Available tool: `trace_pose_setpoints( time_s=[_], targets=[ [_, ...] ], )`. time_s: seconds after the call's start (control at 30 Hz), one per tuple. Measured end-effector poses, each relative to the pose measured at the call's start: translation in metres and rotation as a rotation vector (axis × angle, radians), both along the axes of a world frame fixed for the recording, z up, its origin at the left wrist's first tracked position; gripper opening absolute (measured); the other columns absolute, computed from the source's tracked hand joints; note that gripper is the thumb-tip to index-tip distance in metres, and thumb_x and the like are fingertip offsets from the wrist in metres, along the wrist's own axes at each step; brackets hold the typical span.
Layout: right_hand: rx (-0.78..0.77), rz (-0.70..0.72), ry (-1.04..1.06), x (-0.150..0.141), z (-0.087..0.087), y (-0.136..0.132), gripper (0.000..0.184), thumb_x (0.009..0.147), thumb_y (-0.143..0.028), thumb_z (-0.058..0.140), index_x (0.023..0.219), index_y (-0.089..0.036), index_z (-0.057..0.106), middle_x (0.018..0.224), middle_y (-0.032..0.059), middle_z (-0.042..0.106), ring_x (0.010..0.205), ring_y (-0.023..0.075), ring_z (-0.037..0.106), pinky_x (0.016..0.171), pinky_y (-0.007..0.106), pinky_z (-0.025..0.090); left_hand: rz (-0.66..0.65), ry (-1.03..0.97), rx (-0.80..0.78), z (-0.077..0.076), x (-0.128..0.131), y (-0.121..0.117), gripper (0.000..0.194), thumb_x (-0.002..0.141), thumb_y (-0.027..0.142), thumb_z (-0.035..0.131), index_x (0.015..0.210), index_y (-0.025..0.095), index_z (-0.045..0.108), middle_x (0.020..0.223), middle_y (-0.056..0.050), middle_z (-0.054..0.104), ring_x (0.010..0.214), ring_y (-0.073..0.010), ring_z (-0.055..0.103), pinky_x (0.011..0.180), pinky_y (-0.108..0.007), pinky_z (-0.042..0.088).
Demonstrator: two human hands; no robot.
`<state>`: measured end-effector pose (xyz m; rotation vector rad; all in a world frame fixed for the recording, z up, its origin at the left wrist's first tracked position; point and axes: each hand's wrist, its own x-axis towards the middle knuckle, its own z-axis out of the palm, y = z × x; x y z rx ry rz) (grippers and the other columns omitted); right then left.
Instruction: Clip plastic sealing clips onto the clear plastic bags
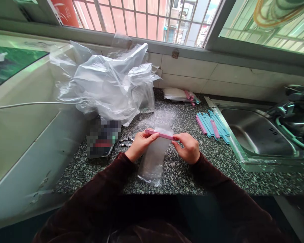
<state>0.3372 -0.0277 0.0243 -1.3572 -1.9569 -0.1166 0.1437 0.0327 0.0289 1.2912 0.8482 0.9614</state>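
A pink bag sealing clip (164, 135) lies across the upper part of a clear plastic bag (152, 163), whose lower end hangs toward me over the counter. My left hand (141, 144) pinches the clip's left end, thumb along its front. At the clip's right end, my right hand (186, 146) grips it between thumb and fingers. Whether the clip is fully snapped closed I cannot tell. To the right, a pile of blue clips (205, 123) with a few pink ones, such as this pink clip (214, 129), rests beside the sink.
A big heap of clear plastic bags (111, 81) fills the back left. A phone (102, 140), partly blurred, and a beaded string (126, 142) lie left of my hands. A stack of flat bags (178, 95) sits by the wall. The metal sink (245, 135) is at right.
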Motion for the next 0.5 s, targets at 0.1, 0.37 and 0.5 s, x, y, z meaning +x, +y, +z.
trace_pose_setpoints(
  time_s=[0.1,0.37,0.5],
  targets=[
    [0.014,-0.007,-0.134,0.004,0.008,-0.001,0.014,0.082,-0.025,0.051,0.083,-0.018,0.063,0.075,0.0064,0.066,0.072,0.0188,0.056,0.067,0.03,0.043,-0.063,0.049,-0.045,0.004,0.003,0.0,0.032,0.066,0.042,0.064,0.074,0.011,0.066,0.067,0.0,0.061,0.064,-0.0109,0.051,0.063,-0.023,0.039],
    [-0.04,-0.263,-0.221,0.056,0.044,0.042,0.017,0.077,-0.03,0.054,0.073,-0.017,0.063,0.069,0.005,0.066,0.068,0.018,0.058,0.062,0.027,0.04,-0.48,0.386,-0.141,0.038,0.026,0.032,0.021,0.056,0.033,0.07,0.062,0.013,0.067,0.061,-0.003,0.065,0.053,-0.0125,0.055,0.052,-0.022,0.039],
    [-0.226,-0.521,-0.19,0.084,0.053,0.082,0.019,0.074,-0.034,0.055,0.076,-0.018,0.064,0.074,0.005,0.068,0.072,0.0197,0.061,0.063,0.027,0.041,-0.282,0.418,-0.209,0.041,0.055,0.069,0.009,0.052,0.017,0.069,0.052,0.012,0.06,0.049,-0.003,0.06,0.043,-0.0124,0.053,0.043,-0.022,0.035]
  ],
)
